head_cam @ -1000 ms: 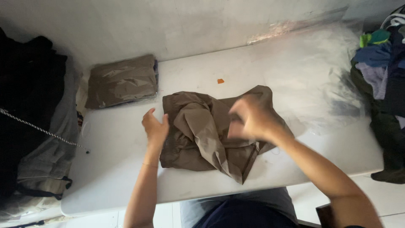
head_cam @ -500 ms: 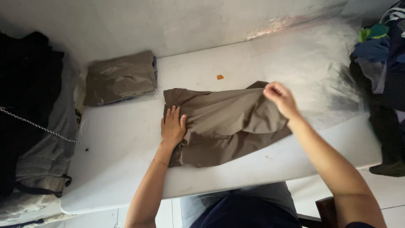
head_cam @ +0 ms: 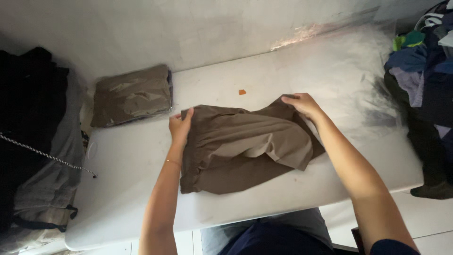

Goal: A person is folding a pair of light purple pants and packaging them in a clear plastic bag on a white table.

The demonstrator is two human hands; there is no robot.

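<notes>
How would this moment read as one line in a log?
left hand: grips brown garment far-left corner | right hand: grips far-right edge | garment: partly folded on white table | folded brown stack: far left

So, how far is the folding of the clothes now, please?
Done, it seems: a folded brown pile lies at the far left of the white table. In hand: the left hand and the right hand each have a grip on a far corner of a brown garment, partly folded and rumpled. Left, probably: the mixed heap of clothes at the right.
</notes>
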